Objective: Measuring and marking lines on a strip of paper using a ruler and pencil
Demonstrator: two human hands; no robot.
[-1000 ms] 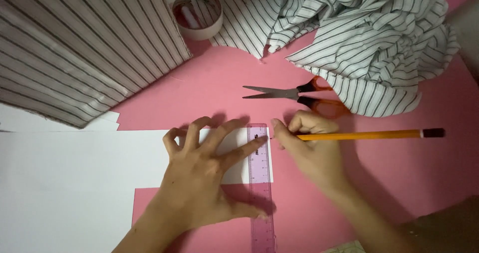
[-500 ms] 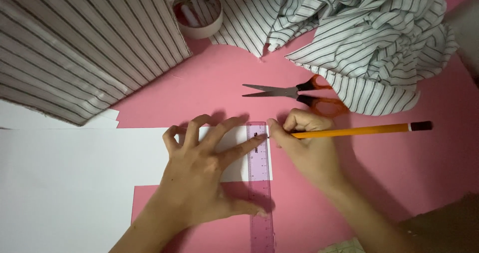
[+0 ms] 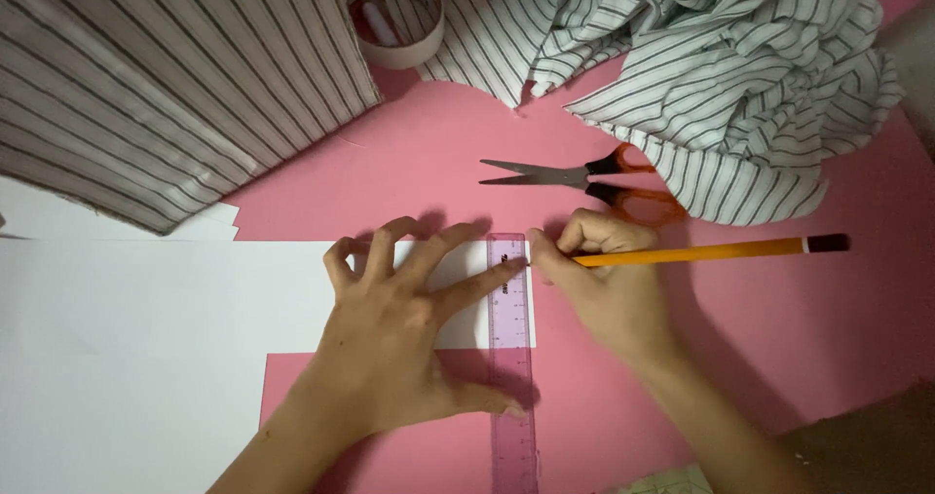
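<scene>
My left hand (image 3: pixel 399 338) lies spread over a white paper sheet (image 3: pixel 146 328) and presses a translucent purple ruler (image 3: pixel 510 377) flat against the sheet's right edge, forefinger and thumb both on the ruler. My right hand (image 3: pixel 604 285) grips a yellow pencil (image 3: pixel 701 252) with a dark end. The pencil's tip sits at the ruler's right edge, near the paper's top right corner. Everything rests on a pink surface (image 3: pixel 779 358).
Orange-handled scissors (image 3: pixel 575 174) lie just beyond my right hand, blades pointing left. A crumpled striped cloth (image 3: pixel 721 75) fills the far right, a flat striped panel (image 3: pixel 166 85) the far left. A roll of tape (image 3: pixel 394 19) stands at the back.
My right hand and the pencil have crept a little up along the ruler's edge toward the paper's top corner. The left hand and ruler stay put.
</scene>
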